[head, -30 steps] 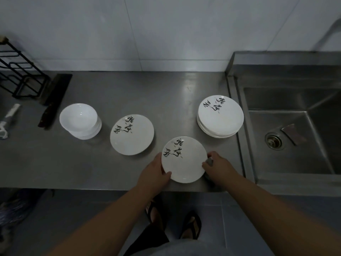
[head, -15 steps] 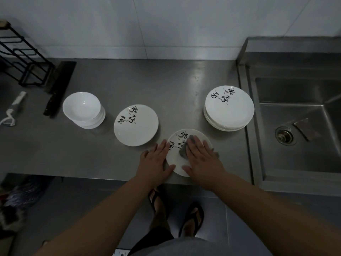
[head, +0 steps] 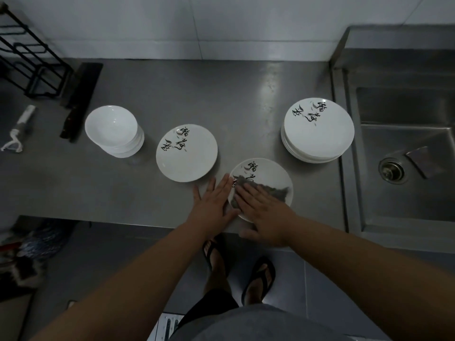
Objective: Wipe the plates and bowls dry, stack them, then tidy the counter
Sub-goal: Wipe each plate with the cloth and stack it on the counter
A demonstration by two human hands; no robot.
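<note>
The plate (head: 269, 172) being wiped lies flat and face up at the near edge of the tabletop (head: 152, 94), a little over the lip. It is round, so it has no long side. Its black writing sits toward the far left of its face. A grey cloth (head: 277, 191) is spread across it from left to right. The right hand (head: 267, 211) lies flat on the cloth, its fingers (head: 248, 193) straight and pressing down, curled around nothing. The left hand (head: 211, 200) lies flat on the tabletop with straight fingers, touching the plate's left rim to hold it in place. The plate looks hard, smooth and easy to break, and it may be slippery if it is wet. I think it is best picked up by the rim with both hands. The cloth is soft and floppy. Just to the left lies a lone plate (head: 187, 156), and past it stand some stacked bowls (head: 112, 126). To the right, near the sink (head: 403, 114), is a pile of plates (head: 318, 130). A black wire rack (head: 32, 65) stands far off at the left.
</note>
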